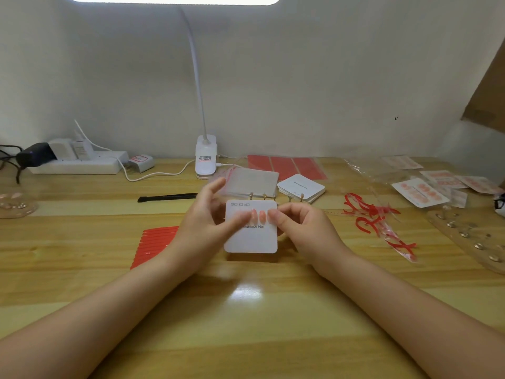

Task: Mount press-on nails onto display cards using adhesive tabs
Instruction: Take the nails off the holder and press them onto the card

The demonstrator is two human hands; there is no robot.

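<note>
Your left hand [207, 222] lies fingers-straight across the white square display card [250, 239]; your right hand [299, 224] pinches its edge beside two visible peach press-on nails [258, 215].

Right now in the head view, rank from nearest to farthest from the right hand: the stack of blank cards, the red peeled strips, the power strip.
From the right hand:
1. Stack of blank cards, just beyond it.
2. Red peeled strips, off to its right.
3. Power strip, far left by the wall.
</note>
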